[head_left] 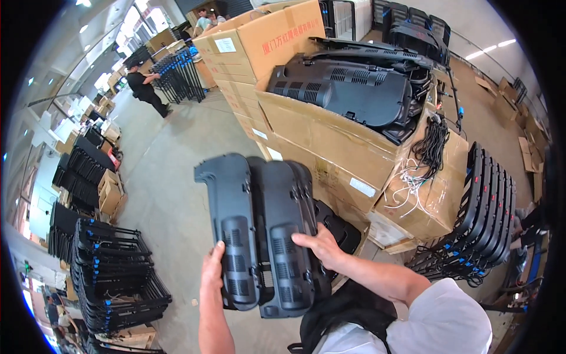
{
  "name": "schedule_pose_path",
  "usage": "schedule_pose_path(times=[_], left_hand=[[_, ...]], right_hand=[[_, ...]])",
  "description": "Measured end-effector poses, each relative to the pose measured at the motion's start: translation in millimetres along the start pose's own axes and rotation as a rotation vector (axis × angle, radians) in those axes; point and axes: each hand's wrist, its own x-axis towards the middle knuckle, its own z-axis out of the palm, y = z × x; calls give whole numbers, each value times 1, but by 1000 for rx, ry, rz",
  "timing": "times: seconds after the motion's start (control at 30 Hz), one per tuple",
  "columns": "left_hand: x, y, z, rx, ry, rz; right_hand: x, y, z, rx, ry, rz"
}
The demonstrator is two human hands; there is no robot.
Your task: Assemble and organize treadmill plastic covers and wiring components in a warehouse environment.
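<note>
Between my two hands is a batch of long black plastic covers with rounded ends and slotted vents. They hang upright side by side over the floor. My left hand is closed on the outer edge of the leftmost black plastic cover, thumb on its vented face. Closed on the right side of the batch, my right hand has its thumb on the front of another cover. Fingers of both hands are largely hidden behind the plastic. More dark plastic parts show low beside the cartons, behind my right hand.
An open carton ahead to the right is heaped with similar covers. Black cables lie on a carton beside it. Black frames stand stacked at left and right. A person works by folded frames at far left.
</note>
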Motion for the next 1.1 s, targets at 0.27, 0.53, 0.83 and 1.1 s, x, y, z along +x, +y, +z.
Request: schedule_pose_path(times=[0.27,0.53,0.83,1.1], left_hand=[[-49,104,35,-114,34,187],[-76,106,112,-206,-65,166],[-72,130,124,-509,-295,160],[-69,249,229,-586,-404,310]], right_hand=[[5,-129,14,-93,-216,-115],[-17,-199,-36,-251,-196,-44],[-29,-280,-18,-398,-347,-188],[42,-470,-34,-532,-419,-159]])
